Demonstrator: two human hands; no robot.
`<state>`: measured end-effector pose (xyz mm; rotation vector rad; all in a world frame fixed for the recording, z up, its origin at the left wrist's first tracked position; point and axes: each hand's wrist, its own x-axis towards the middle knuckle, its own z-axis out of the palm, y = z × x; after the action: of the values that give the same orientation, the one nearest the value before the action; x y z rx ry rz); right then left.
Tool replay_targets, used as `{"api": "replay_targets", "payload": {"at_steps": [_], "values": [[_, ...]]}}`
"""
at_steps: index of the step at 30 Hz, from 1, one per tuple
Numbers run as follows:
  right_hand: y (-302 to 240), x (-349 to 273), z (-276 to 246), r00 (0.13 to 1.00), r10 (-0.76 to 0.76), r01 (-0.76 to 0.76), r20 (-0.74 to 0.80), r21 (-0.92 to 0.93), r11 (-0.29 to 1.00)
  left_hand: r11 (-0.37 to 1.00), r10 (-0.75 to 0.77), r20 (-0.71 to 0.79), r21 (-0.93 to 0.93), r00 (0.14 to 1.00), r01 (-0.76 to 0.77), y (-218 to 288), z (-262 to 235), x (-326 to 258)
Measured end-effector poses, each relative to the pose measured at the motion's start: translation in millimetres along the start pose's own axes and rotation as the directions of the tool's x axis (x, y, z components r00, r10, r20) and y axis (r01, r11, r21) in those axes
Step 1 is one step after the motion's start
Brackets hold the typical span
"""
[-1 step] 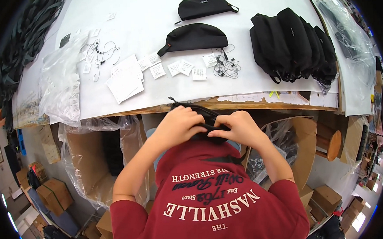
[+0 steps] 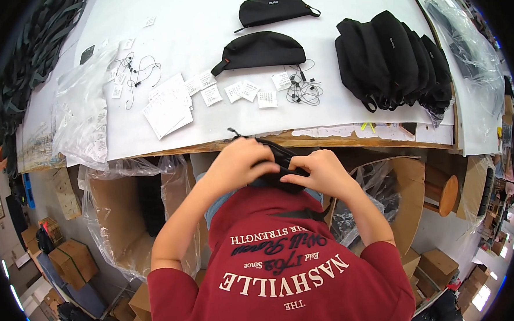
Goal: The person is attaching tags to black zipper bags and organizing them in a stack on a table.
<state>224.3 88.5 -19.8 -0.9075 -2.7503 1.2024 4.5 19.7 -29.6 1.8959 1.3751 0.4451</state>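
Note:
Close to my body, at the table's front edge, I hold a black zippered pouch (image 2: 282, 155). My left hand (image 2: 243, 166) is closed around its left part, with the thumb pointing in toward the middle. At the pouch's right part, my right hand (image 2: 321, 171) pinches the edge between thumb and bent fingers. The underside of the pouch is hidden by my hands and body. On the table beyond lies another black pouch (image 2: 263, 51) with a side loop, and a similar pouch (image 2: 275, 9) lies behind it.
Several black pouches (image 2: 392, 54) stand bunched at the right. Small white tags (image 2: 243, 91), white sheets (image 2: 170, 107) and black cords (image 2: 304, 92) lie on the white tabletop (image 2: 220, 122). Clear plastic (image 2: 83, 111) covers the left. Plastic-lined cartons (image 2: 118, 226) sit below the edge.
My left hand has shifted slightly up and its thumb a little to the right along the pouch. My right hand stays nearly where it was.

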Motion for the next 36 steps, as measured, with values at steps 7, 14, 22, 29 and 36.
{"api": "replay_targets", "payload": {"at_steps": [7,14,22,29,36], "values": [[7,-9,10,0.981,-0.104,0.110,-0.167,0.026,0.994,0.980,0.075,-0.574,0.194,0.815,0.046,-77,-11,63],[-2,-14,-10,0.935,-0.258,0.190,-0.244,-0.270,0.944,0.997,-0.016,-0.564,0.052,0.826,0.055,-49,-35,62],[-14,-2,-34,0.855,-0.401,0.248,-0.329,-0.418,0.874,0.995,0.094,-0.533,0.076,0.841,-0.063,24,-49,13],[-38,10,-35,0.738,-0.492,0.299,-0.462,-0.430,0.852,0.165,-0.428,-0.465,-0.883,0.775,-0.439,-9,25,-12],[-57,23,-21,0.703,-0.319,0.261,-0.635,-0.186,0.947,-0.273,-0.354,-0.263,-0.889,0.897,-0.368,-2,45,-12]]}}
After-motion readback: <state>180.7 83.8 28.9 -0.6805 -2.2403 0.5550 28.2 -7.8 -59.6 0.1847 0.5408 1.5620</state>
